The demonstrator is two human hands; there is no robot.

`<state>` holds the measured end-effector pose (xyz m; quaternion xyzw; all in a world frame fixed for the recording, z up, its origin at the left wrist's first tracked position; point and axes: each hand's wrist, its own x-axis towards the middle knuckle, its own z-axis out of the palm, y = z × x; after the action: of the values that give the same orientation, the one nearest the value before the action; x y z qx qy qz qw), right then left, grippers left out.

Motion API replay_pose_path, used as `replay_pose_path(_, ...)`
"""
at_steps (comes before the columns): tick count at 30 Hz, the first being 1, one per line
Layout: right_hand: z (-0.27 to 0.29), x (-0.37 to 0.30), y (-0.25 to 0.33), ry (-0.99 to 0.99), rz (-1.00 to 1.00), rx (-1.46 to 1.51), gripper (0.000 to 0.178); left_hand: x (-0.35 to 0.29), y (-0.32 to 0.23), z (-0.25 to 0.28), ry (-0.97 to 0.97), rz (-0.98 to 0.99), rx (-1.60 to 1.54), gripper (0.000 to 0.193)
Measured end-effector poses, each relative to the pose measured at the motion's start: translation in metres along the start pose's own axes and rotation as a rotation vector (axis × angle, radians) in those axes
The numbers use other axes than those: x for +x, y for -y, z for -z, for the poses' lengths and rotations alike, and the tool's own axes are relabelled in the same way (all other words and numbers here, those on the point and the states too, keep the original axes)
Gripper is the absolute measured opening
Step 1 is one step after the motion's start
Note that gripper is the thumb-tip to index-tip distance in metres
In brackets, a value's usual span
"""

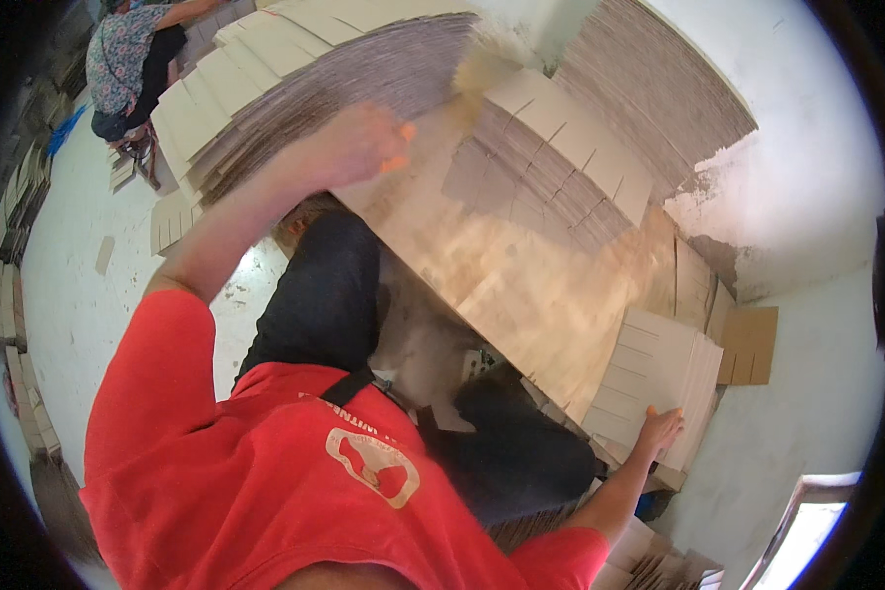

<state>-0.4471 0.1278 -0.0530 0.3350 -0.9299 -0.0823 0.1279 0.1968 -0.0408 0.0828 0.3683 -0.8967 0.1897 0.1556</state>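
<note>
My left hand (366,146) is raised over the worktop, its fingers curled, with orange covers on the fingertips. It is smeared by motion, and what it grips cannot be made out. Beyond it is a blurred yellowish shape (484,74) whose kind I cannot tell. My right hand (662,431) rests on a stack of slotted cardboard pieces (627,379) at the right end of the worktop. Its fingers are slightly bent and apart, with orange tips. Between my hands lies the worn, pale brown worktop (521,285).
Slotted cardboard stacks (570,147) line the far side, with a long fanned row (344,74) at far left. A brown slotted piece (749,346) is against the white wall (806,275). Another person (128,64) works at upper left. My bent legs (315,285) are beside the worktop.
</note>
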Motion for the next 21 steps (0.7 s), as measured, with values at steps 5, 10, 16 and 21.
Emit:
replay_pose_path(5,-0.059,0.025,-0.054,-0.099,0.066,-0.14,0.077,0.0,-0.066,-0.056,0.343,0.054,-0.263,0.03)
replay_pose_path(10,-0.083,0.048,-0.084,-0.117,0.131,0.168,0.076,-0.017,-0.093,-0.09,0.388,0.031,-0.406,0.021)
replay_pose_path(16,-0.015,0.018,-0.006,-0.224,0.011,0.116,0.051,-0.025,-0.099,-0.086,0.441,0.097,-0.45,0.022)
replay_pose_path(21,-0.011,0.027,-0.014,0.001,-0.039,0.083,0.066,-0.023,-0.101,-0.09,0.391,0.068,-0.453,0.021)
